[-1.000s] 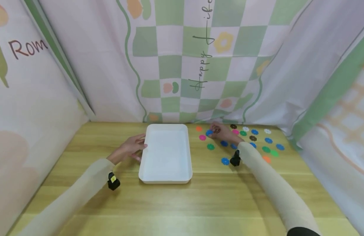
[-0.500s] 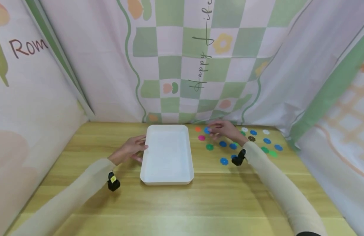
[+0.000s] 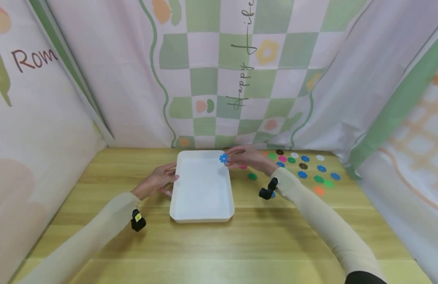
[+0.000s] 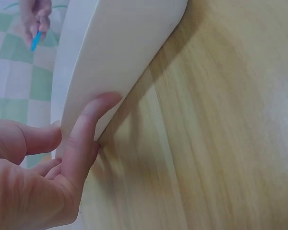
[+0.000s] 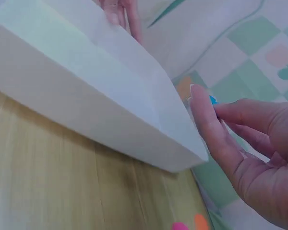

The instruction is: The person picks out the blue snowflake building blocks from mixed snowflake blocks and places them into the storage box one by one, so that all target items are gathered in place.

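Grip: right hand (image 3: 252, 157) pinches small blue flower-shaped plastic disc (image 3: 223, 158) over far right corner of white rectangular plastic tray (image 3: 202, 213) | handling: looks light, thin, stiff, best pinched by its rim | left hand (image 3: 155, 181) fingers straight, touching tray's left wall

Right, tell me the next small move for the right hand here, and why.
Probably carry it slightly further over the white tray and let go. The right hand pinches a blue flower chip just above the tray's far right rim, and the left hand holds the tray's left edge.
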`<control>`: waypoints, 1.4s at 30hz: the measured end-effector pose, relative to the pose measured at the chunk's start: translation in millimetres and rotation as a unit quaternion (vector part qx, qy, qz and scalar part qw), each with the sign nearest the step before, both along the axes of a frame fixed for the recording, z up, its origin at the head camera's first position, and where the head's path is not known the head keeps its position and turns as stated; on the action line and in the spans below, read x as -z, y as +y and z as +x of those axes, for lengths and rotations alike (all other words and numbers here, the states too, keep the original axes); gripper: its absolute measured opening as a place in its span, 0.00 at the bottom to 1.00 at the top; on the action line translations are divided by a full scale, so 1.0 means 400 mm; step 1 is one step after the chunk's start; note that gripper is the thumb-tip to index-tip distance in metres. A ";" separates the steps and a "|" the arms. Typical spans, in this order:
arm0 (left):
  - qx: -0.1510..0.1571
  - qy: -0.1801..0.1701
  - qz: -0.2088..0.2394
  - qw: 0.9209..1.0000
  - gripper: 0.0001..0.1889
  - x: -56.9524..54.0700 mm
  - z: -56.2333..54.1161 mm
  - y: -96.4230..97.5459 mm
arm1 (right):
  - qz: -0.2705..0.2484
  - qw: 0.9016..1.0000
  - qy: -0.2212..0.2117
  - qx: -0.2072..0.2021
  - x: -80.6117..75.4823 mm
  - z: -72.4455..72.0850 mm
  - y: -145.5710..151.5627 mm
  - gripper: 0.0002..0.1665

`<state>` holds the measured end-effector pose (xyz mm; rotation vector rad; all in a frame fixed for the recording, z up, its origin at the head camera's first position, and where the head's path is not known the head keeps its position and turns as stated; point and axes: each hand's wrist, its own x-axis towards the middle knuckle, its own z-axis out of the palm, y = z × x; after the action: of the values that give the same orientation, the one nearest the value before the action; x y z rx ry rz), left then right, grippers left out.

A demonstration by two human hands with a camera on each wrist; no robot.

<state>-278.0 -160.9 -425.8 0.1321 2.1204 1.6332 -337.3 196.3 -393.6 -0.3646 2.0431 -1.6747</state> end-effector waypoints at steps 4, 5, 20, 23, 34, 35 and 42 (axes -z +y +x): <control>-0.002 0.001 0.001 1.000 0.37 0.000 0.000 -0.001 | 0.007 0.999 -0.030 0.006 0.007 -0.010 -0.057 0.23; -0.002 0.004 0.003 1.000 0.36 0.000 0.000 0.000 | 0.011 0.999 -0.035 0.008 0.012 -0.014 -0.069 0.22; -0.009 0.026 -0.031 0.999 0.34 0.000 -0.005 0.015 | 0.070 0.997 -0.032 0.023 0.060 -0.078 -0.227 0.14; -0.004 0.015 -0.021 1.000 0.33 0.000 -0.009 0.012 | 0.093 0.995 -0.008 0.023 0.064 -0.082 -0.254 0.12; -0.016 -0.006 0.005 1.000 0.34 -0.001 -0.007 0.007 | 0.061 0.995 -0.019 0.082 0.099 -0.086 -0.350 0.09; -0.018 -0.007 0.006 1.000 0.34 -0.001 -0.007 0.008 | 0.061 0.994 -0.021 0.087 0.101 -0.086 -0.355 0.09; -0.027 -0.020 0.008 0.999 0.33 0.001 -0.009 0.003 | 0.094 0.990 -0.037 0.100 0.100 -0.094 -0.379 0.07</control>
<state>-281.6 -159.7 -426.1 0.0469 2.0975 1.6690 -375.1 44.6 -433.8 -0.0347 2.2201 -1.5641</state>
